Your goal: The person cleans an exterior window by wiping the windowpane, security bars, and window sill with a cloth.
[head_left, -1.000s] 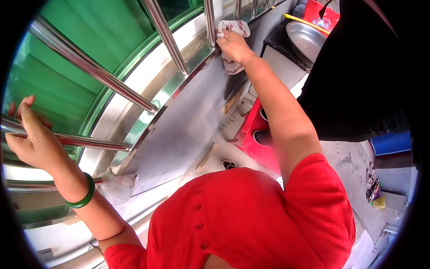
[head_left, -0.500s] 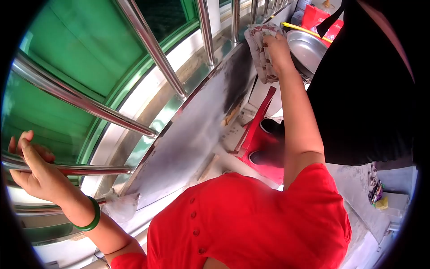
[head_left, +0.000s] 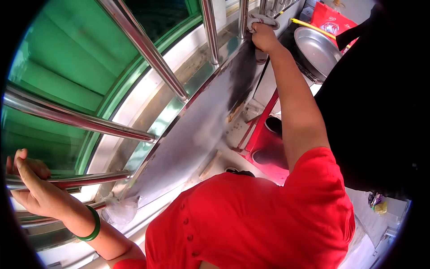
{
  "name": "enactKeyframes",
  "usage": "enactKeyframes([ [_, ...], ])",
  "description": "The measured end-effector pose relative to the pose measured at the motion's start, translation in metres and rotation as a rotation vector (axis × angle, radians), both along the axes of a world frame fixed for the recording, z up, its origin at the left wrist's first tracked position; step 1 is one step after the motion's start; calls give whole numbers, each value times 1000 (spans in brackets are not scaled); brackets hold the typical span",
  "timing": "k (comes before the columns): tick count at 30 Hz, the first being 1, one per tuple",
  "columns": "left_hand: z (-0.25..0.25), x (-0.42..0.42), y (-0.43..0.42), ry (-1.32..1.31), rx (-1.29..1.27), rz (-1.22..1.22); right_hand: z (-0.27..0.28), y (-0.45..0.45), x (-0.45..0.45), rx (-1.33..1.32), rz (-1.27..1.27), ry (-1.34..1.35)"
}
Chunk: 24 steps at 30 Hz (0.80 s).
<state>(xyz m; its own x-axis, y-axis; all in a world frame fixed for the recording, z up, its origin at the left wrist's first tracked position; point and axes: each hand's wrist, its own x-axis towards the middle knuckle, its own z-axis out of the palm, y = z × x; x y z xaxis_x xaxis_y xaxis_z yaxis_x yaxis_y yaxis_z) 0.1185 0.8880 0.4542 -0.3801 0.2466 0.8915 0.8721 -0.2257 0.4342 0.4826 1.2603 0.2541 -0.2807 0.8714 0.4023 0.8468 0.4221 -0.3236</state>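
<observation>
My left hand (head_left: 39,193) is hooked around a shiny steel railing bar (head_left: 101,179) at the lower left, its fingers coming round the far side. A green bangle circles that wrist. At the top, my right hand (head_left: 265,37) grips a crumpled, pale patterned cloth (head_left: 267,20), pressed by the foot of an upright steel bar (head_left: 243,18). Part of the cloth hangs below the hand. Beneath the bars runs a shiny metal ledge (head_left: 172,110), above a grey panel (head_left: 188,121) with a dark patch. The right fingertips are partly hidden.
A silver metal basin (head_left: 317,47), a yellow stick (head_left: 309,27) and a red bag (head_left: 333,20) are at the upper right. Dark shoes (head_left: 271,158) stand on a red stool (head_left: 255,145). A black shape fills the right. A clear plastic bag (head_left: 121,210) hangs near the lower bar.
My right hand has moved the cloth up and slightly left, from beside the basin to the foot of the bar. My left hand keeps its hold on the railing.
</observation>
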Motion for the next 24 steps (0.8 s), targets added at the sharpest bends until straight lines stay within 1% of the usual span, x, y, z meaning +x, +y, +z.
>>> enactKeyframes([
  [1,1,-2,-1,9,-14,-24,1,-2,-3,-143,9,233],
  [3,2,4,0,-16,10,-34,-9,-28,-14,-89,-42,516],
  [4,3,7,2,-39,29,-20,-1,-41,-13,-171,-111,477],
  [5,5,10,3,-35,49,-34,3,-61,-13,-150,-110,572],
  [6,5,14,4,-35,66,-43,-16,-61,-11,-105,-185,644],
  [7,4,16,4,-36,77,-57,-18,-79,-9,-301,-85,1048],
  [8,3,4,0,-23,12,-70,-22,-102,-8,-364,-97,1174],
  [9,3,4,0,-25,21,-85,-15,-123,-11,-424,-100,1299],
  [10,3,2,0,-20,21,-99,-17,-121,-4,-408,-103,1299],
  [12,3,0,-1,-19,20,-103,-30,-110,14,-435,-108,1718],
  [13,3,2,-1,-32,29,-107,-16,-107,21,-402,-113,1759],
  [15,2,7,2,-57,40,-115,15,-105,33,-279,-133,1635],
  [17,1,9,1,-105,57,-104,19,-69,51,-164,-165,1383],
  [19,-2,10,3,-98,73,-71,28,-48,54,-148,-220,1023],
  [21,-3,14,9,-115,117,-37,28,-34,48,-76,-210,555],
  [23,-3,10,9,-107,99,43,-4,10,53,30,-110,267],
  [24,-4,6,4,-119,72,51,-15,25,55,-13,-163,175],
])
